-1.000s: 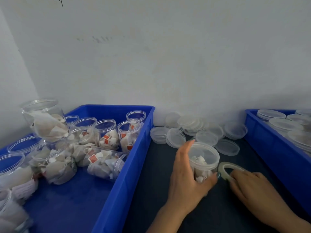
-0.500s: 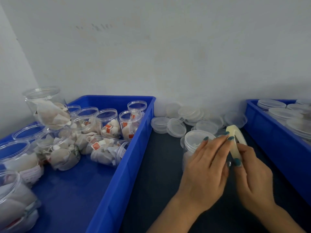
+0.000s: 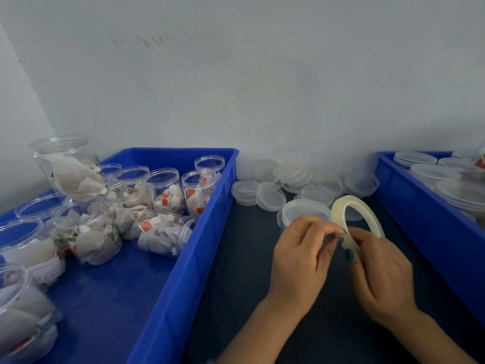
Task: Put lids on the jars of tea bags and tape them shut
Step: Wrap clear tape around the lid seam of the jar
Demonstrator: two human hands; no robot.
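A pale, translucent tape roll [image 3: 351, 199] is standing on edge above the dark desk [image 3: 249, 258], just in front of a clear lidded jar [image 3: 301, 210]. The right hand [image 3: 380, 274] is gripping its lower rim with curled fingers. The left hand [image 3: 299, 256] is pinching at the same spot. Loose lids [image 3: 270, 197] are lying behind.

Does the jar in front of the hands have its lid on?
On: the clear lid sits flat across its mouth.
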